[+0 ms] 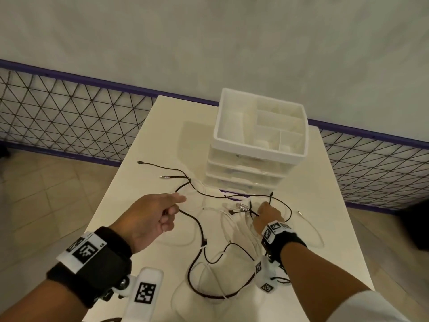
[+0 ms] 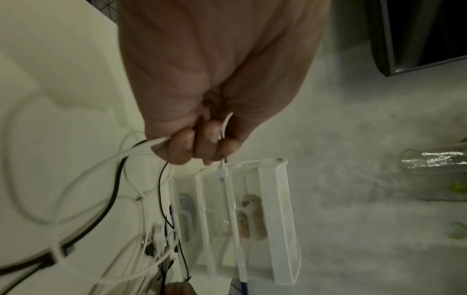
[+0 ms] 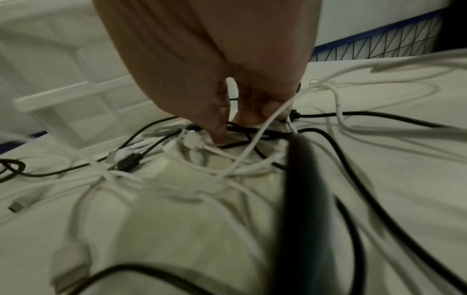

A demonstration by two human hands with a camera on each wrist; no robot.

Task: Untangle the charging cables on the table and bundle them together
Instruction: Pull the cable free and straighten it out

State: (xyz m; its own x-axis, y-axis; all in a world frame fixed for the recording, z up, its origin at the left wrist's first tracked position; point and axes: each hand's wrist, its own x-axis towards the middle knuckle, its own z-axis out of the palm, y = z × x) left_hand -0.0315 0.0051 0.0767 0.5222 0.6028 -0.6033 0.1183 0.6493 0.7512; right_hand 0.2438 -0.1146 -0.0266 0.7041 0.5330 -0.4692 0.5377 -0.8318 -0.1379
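Observation:
Several black and white charging cables [image 1: 222,228] lie tangled on the cream table [image 1: 162,135], between my two hands. My left hand [image 1: 167,212] is raised over the table's left side with its fingers curled round a white cable [image 2: 136,151]; the cable's small plug hangs below the fingers, and a black cable [image 2: 116,185] runs beside it. My right hand [image 1: 264,213] reaches down into the knot, where its fingertips [image 3: 222,135] pinch thin black cable [image 3: 353,114] strands. A white cable [image 3: 255,139] drapes across those fingers.
A white drawer unit [image 1: 260,126] with a divided open top tray stands just behind the cables. The table is narrow, with its left edge near my left hand. Purple-framed wire mesh [image 1: 69,112] runs along the wall behind. Loose plug ends [image 1: 163,176] lie at the far left.

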